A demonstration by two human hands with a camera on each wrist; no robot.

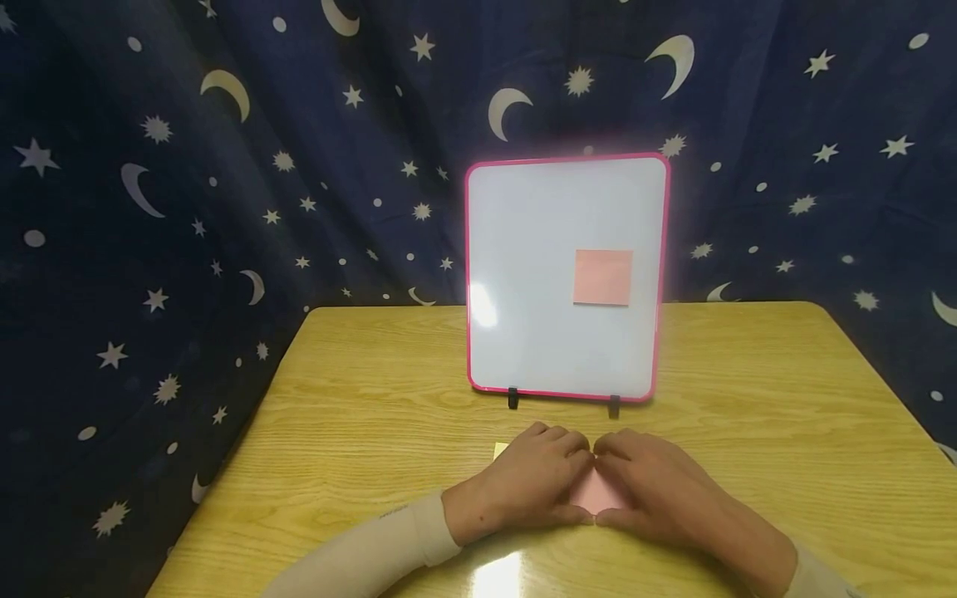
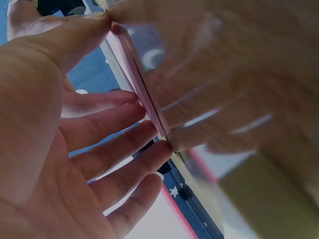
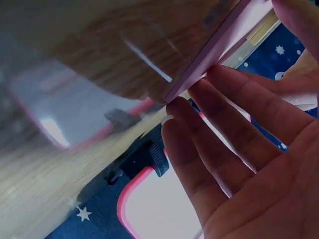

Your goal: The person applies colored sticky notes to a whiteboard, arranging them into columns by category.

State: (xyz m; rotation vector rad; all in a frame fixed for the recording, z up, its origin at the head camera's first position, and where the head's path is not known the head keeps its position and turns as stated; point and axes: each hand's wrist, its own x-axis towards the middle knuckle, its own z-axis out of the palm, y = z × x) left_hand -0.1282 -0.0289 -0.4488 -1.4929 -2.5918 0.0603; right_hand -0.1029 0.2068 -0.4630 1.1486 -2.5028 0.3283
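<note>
A pink sticky note pad (image 1: 598, 492) lies on the table in front of the whiteboard, in the head view. My left hand (image 1: 534, 477) holds it from the left, and my right hand (image 1: 661, 490) from the right. Both thumbs meet at its near edge while the fingers reach its far edge. In the left wrist view, fingertips touch the rim of the pink pad (image 2: 137, 79). The right wrist view has the right fingertips along the pad's edge (image 3: 204, 62) too. My hands hide much of the pad. A yellow sticky note (image 1: 499, 449) peeks out behind my left hand, mostly covered.
A whiteboard (image 1: 538, 216) with a pink frame stands upright on black feet (image 1: 512, 399) beyond my hands. One pink sticky note (image 1: 602, 277) is on its right half. The glossy wooden table (image 1: 359, 399) ends at a dark curtain (image 1: 284, 208) with stars and moons.
</note>
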